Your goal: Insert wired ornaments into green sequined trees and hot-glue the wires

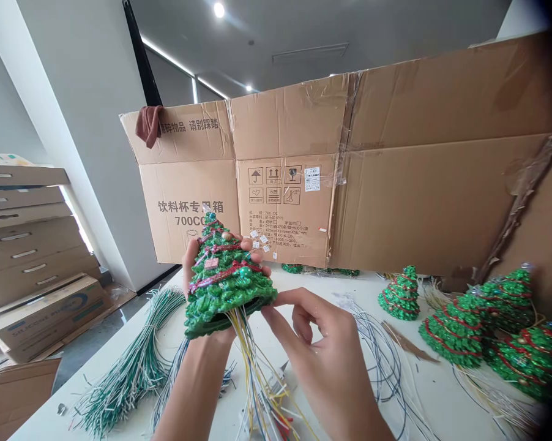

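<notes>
A small green tinsel Christmas tree (227, 269) with red garland and baubles is held up, tilted, above the white table (298, 282). From behind, my left hand (253, 251) is wrapped round it, with fingertips showing past its right side. The thumb and forefinger of my right hand (324, 331) pinch the lower right rim of the base. Out of the hollow underside hangs a bunch of yellow, white and blue wires (253, 361). Whether my right fingers also hold something small at the rim is hard to see.
Green and white wires (133, 361) lie bundled at the left, with loose blue and white wires (381, 361) right of my hand. Several more trees (455, 331) stand at the right. A tall cardboard sheet (285, 135) walls off the back. Stacked boxes (23, 245) fill the far left.
</notes>
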Tool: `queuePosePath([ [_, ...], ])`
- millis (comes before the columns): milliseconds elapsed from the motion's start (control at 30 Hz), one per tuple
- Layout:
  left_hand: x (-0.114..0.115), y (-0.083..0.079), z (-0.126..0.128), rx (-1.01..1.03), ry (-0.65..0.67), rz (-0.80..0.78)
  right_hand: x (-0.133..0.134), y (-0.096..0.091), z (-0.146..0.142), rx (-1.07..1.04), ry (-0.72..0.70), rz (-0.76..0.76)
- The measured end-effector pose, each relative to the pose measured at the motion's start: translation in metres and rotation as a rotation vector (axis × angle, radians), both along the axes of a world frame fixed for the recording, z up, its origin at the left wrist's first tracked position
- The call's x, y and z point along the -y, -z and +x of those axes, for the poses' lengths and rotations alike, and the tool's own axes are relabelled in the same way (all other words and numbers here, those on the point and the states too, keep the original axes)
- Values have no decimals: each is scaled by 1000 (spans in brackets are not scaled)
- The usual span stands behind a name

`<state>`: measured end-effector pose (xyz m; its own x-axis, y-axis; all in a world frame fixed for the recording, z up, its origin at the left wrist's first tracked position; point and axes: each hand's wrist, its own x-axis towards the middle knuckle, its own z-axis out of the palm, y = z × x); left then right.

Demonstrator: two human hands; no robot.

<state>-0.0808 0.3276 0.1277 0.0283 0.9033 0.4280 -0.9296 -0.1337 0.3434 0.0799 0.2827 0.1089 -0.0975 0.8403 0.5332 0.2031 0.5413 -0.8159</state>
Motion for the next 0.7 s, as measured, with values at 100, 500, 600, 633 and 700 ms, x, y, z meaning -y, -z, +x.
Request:
queuePosePath([
  [100,2,1,2,-75,-95,32,-3,4,0,-13,19,-10],
  [500,4,3,4,-180,-214,12,-19,9,2,-99,-95,-201],
  [600,3,1,5,-122,-218,-34,-18,9,2,-158,-138,-213],
  [633,2,0,5,-105,-220,-57,-17,9,2,-175,-134,-207],
  [700,2,-1,7,-85,-224,-105,-15,9,1,-175,-94,-164],
])
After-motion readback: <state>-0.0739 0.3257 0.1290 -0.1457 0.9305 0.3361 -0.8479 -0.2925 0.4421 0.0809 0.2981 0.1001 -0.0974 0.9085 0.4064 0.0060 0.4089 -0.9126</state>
